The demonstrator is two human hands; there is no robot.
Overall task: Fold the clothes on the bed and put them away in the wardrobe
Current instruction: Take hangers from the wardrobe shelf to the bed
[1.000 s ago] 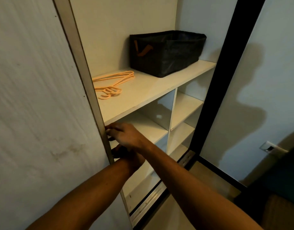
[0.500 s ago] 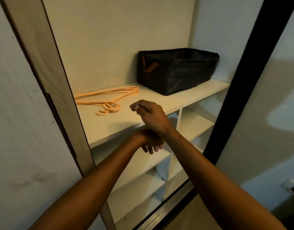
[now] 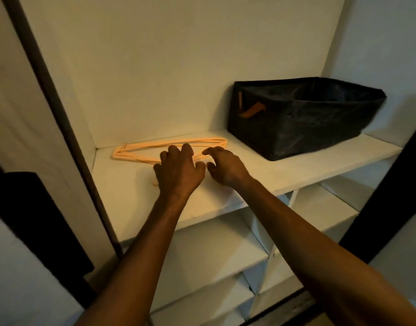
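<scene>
The wardrobe stands open with a wide white upper shelf (image 3: 296, 170). Orange plastic hangers (image 3: 136, 150) lie flat in a small pile at the back left of that shelf. My left hand (image 3: 178, 170) hovers over the near ends of the hangers, fingers spread and bent, covering their hooks. My right hand (image 3: 225, 165) is just beside it to the right, fingers loosely curled, holding nothing. No clothes and no bed are in view.
A black fabric bin (image 3: 303, 118) with a brown strap handle sits on the right of the same shelf. Lower white shelves (image 3: 216, 252) with a vertical divider lie below. The sliding door (image 3: 26, 137) stands at the left, a dark frame (image 3: 385, 201) at the right.
Both hands left the door edge and rose to the upper shelf, reaching the hangers. The door slid left, and the view tilted up and closer to the shelf.
</scene>
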